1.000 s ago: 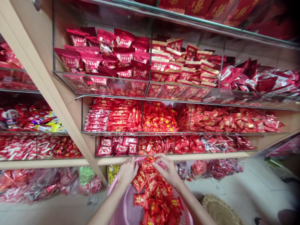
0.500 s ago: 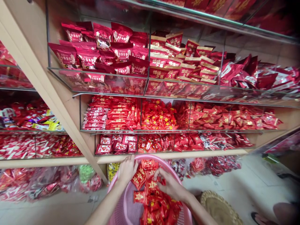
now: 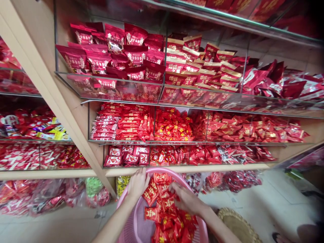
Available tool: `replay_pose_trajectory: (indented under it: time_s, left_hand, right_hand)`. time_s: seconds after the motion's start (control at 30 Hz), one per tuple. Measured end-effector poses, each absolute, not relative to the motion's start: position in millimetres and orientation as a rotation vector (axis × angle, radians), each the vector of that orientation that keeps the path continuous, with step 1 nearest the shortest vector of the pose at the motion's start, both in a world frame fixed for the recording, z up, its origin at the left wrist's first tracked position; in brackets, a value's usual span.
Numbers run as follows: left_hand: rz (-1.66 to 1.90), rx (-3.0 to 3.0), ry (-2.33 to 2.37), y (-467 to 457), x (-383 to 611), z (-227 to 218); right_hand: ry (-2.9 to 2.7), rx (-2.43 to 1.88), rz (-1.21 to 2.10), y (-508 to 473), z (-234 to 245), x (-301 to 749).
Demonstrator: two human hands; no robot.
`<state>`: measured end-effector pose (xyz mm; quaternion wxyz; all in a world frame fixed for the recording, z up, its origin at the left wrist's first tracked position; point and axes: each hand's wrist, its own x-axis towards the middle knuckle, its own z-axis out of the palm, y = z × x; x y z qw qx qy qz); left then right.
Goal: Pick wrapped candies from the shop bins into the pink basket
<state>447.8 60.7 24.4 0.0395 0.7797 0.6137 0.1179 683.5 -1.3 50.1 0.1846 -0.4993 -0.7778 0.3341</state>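
Note:
A pink plastic basket with slotted sides stands below the shelves, partly filled with small red candy packets bearing gold print. My left hand is closed over its far left rim, fingertips curled beside the packets. On the other side, my right hand reaches in over the packets. Its fingers are curled together at the edge of the upper packets, and whatever is between the fingertips is hidden. Several packets lie spread out flat near the far rim; a looser heap fills the near right part.
Shelves with clear dividers hold red snack bags, gold-edged packets and wrapped candies. Under the bottom wooden ledge lie plastic bags of sweets. A round woven stool stands right of the basket.
My right hand has shifted slightly right, its fingers drawing closer together, and more of the packets beneath it shows. My left hand stays at the rim. The view has swung slightly.

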Motion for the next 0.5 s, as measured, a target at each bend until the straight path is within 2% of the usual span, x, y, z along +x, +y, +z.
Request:
replay_pose_trajectory:
  time_s: [0.2, 0.5]
  left_hand:
    - [0.393, 2.416, 1.870, 62, 447, 21]
    - [0.452, 2.453, 1.863, 63, 447, 16]
  right_hand:
    - [-2.213, -1.415, 0.629, 43, 75, 666]
    - [-2.323, -1.643, 0.650, 144, 70, 591]
